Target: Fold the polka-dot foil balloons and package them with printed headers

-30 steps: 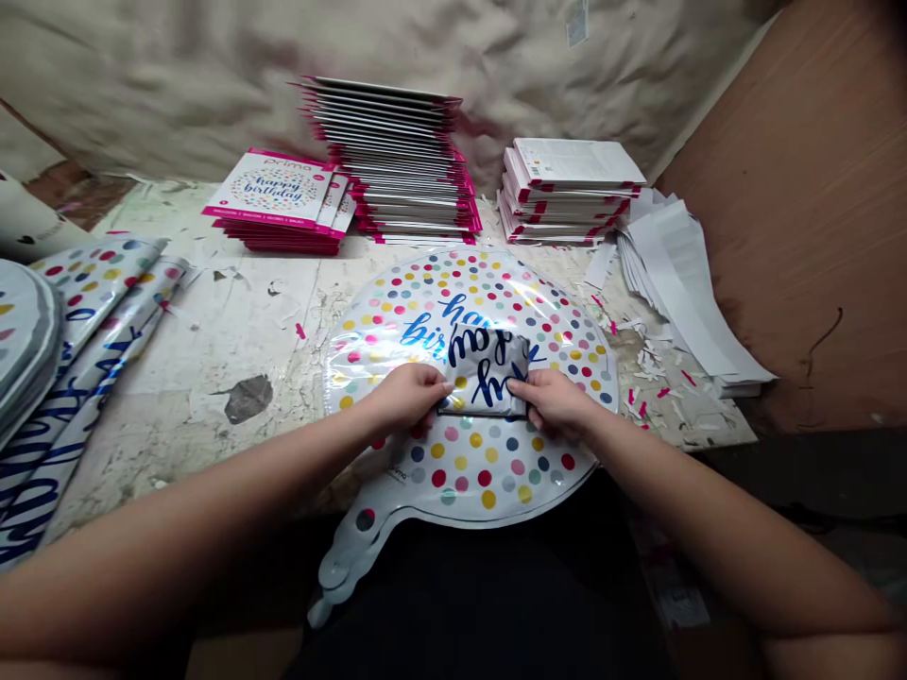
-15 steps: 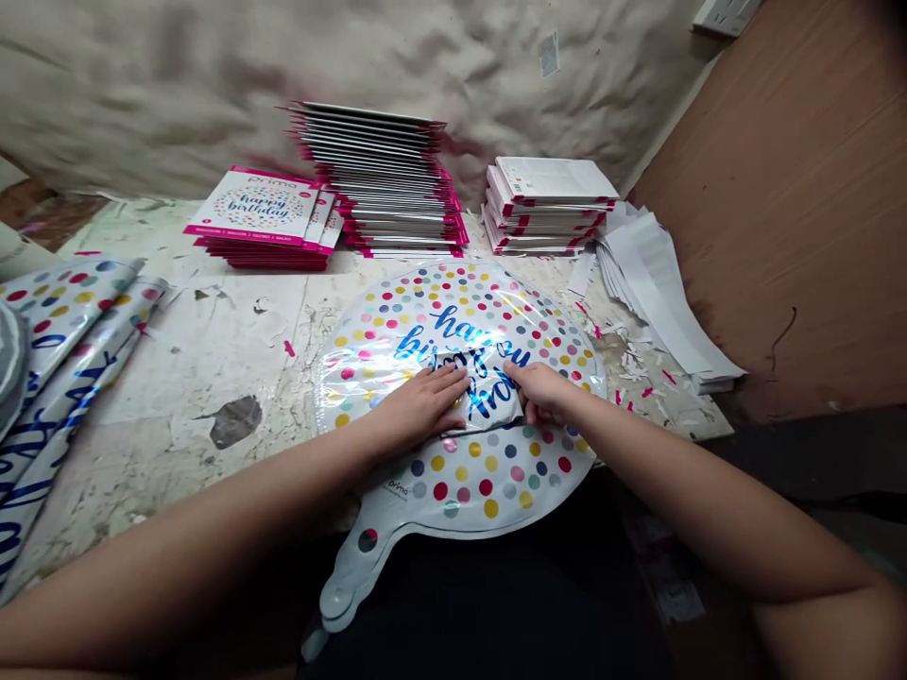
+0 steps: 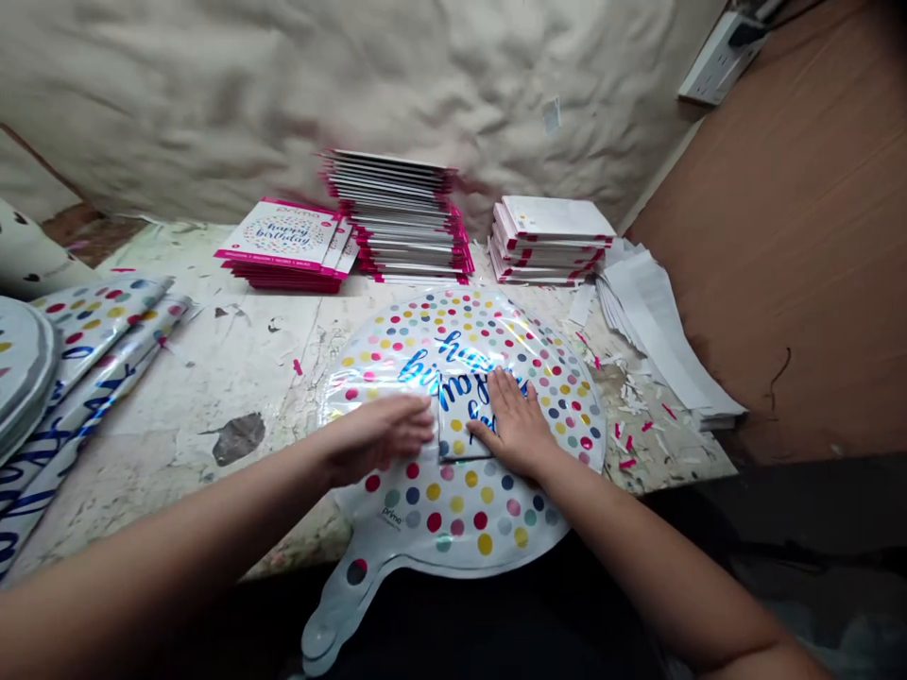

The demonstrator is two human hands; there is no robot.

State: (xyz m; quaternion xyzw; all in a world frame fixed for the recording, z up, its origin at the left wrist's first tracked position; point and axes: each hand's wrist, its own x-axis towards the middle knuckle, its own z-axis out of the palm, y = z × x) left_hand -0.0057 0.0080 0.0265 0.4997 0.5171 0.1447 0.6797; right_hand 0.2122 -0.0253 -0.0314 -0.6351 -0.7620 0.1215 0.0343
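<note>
A round foil balloon with coloured dots [image 3: 453, 519] lies flat on the table, its tail over the front edge. On its middle rests a small folded foil piece [image 3: 457, 420] with blue lettering. My right hand [image 3: 514, 425] presses flat on the right part of the folded piece, fingers spread. Just left of that piece is my left hand [image 3: 386, 434], a little blurred, fingers extended and holding nothing.
At the back of the worn table [image 3: 184, 378] stand birthday packets [image 3: 283, 241], a tall packet stack [image 3: 407, 222] and a white-and-pink stack [image 3: 553, 236]. White paper strips [image 3: 658, 331] lie right, folded dotted foils [image 3: 92, 378] left.
My left hand has come off the folded piece and moved left. My right hand has gone from gripping its right edge to lying flat on it. The folded piece looks smaller. The view has shifted.
</note>
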